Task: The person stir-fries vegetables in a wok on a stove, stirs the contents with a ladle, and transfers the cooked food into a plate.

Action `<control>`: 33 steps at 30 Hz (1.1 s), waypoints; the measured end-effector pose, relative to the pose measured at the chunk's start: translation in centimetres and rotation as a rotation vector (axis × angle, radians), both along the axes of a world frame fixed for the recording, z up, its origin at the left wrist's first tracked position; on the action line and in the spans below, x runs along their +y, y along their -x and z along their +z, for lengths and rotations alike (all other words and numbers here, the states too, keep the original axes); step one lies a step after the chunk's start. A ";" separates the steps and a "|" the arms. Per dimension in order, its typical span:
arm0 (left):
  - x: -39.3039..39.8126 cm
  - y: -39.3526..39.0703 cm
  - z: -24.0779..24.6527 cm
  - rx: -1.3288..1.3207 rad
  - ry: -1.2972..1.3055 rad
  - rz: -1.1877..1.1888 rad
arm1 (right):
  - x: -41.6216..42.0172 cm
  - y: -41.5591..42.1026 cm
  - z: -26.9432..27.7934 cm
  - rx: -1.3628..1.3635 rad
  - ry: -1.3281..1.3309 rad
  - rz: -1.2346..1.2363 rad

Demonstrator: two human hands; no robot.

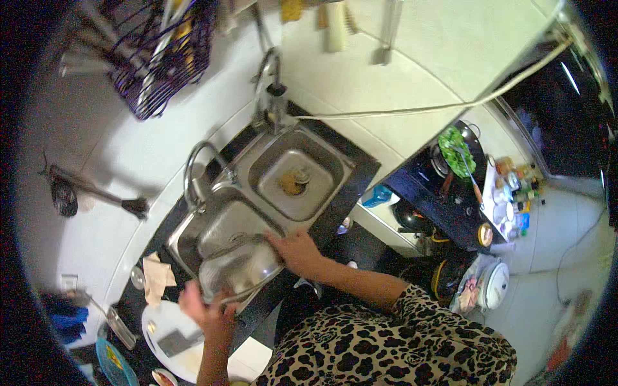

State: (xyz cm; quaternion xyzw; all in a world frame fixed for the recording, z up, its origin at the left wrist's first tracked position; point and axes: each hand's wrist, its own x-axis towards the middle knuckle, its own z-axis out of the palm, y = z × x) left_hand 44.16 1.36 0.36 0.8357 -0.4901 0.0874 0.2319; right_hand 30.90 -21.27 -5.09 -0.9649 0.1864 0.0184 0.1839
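Note:
A shiny metal basin (pixel 244 270) is tilted over the near part of the left sink bowl (pixel 231 217). My right hand (pixel 300 255) grips its rim on the right side. At the opposite edge, my left hand (pixel 210 309) has the rim between fingers and thumb; those fingers are blurred. The basin's inside is mostly hidden from this angle. A curved chrome faucet (pixel 207 149) arches above this sink bowl. In the right sink bowl (pixel 333 183), brownish scraps (pixel 289 182) lie around the drain.
A white round cutting board (pixel 154 333) with a cleaver (pixel 178 341) lies beside my left hand. A brown cloth (pixel 157 277) sits behind it. Rightward, a wok (pixel 475 144) holds leafy greens (pixel 454 149) on the stove. A wire rack (pixel 159 72) hangs upper left.

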 end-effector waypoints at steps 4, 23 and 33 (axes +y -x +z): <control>1.4 0.6 0.1 0.079 0.551 0.227 | 0.4 2.4 0.1 -0.351 0.113 0.010; -9.8 3.7 -9.3 0.535 0.318 0.154 | -9.4 14.5 3.2 -0.601 0.416 -0.605; -14.1 5.6 -8.9 0.524 0.127 0.069 | -2.0 37.2 -7.7 -0.370 -0.555 -1.379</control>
